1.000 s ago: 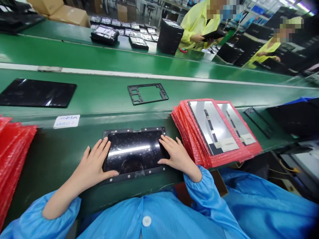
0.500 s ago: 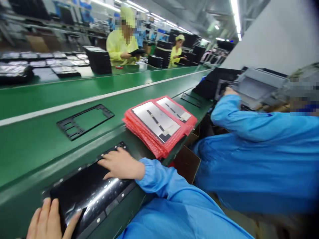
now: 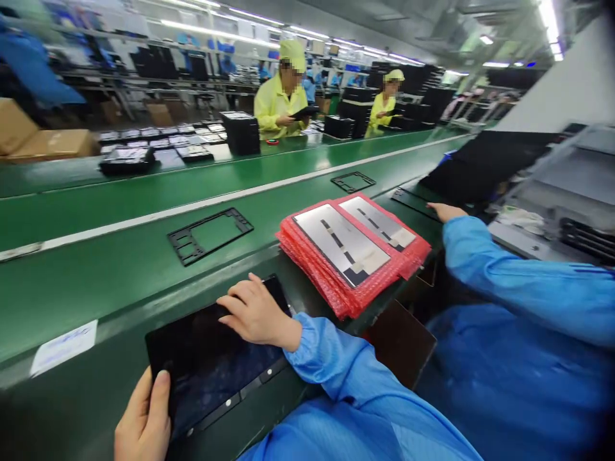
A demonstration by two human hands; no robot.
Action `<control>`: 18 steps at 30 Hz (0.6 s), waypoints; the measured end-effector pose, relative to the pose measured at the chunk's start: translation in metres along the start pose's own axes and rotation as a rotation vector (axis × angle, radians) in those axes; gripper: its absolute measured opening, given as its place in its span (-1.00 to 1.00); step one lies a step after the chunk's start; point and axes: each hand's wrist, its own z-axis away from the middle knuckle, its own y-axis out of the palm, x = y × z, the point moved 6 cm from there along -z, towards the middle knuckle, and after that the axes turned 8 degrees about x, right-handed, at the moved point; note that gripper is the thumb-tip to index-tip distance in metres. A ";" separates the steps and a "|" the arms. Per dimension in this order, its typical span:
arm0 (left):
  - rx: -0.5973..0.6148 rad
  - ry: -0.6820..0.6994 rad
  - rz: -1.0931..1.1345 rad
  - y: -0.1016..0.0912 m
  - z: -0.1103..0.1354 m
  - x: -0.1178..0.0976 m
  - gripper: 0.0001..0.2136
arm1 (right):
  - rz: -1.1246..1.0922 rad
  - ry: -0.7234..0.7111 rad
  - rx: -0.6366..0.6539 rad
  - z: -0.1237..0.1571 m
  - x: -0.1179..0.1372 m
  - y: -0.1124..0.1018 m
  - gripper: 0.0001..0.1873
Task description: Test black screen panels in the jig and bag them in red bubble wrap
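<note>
A black screen [image 3: 206,358] lies flat on the green bench [image 3: 96,218], right in front of the person. A dark strip with small round dots runs along its near side. The left hand [image 3: 144,416] holds the screen's near corner, with the thumb on top, so this grip is clamped on the edge. The right hand [image 3: 257,314] rests on top of the screen with its fingers a bit bent, and it is not clamped on. Just beside the screen sits a pile of red bubble bags [image 3: 312,275] with silver sheets [image 3: 341,246] on top. Farther up the bench lies a black open frame [image 3: 209,235]. A white note [image 3: 64,347] lies near the screen. To the right, a co-worker's hand [image 3: 444,211] in a blue sleeve [image 3: 504,262] reaches over the bench.
</note>
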 end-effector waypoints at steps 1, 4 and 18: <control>-0.038 -0.061 0.080 0.000 0.009 -0.009 -0.45 | -0.029 0.008 -0.031 0.003 0.000 -0.008 -0.64; -0.062 -0.210 0.382 0.004 0.025 -0.031 -0.54 | -0.080 0.003 -0.150 0.016 0.001 -0.032 -0.72; -0.157 -0.295 1.082 -0.020 0.006 -0.011 -0.71 | -0.918 0.431 0.128 0.074 -0.022 -0.036 -0.57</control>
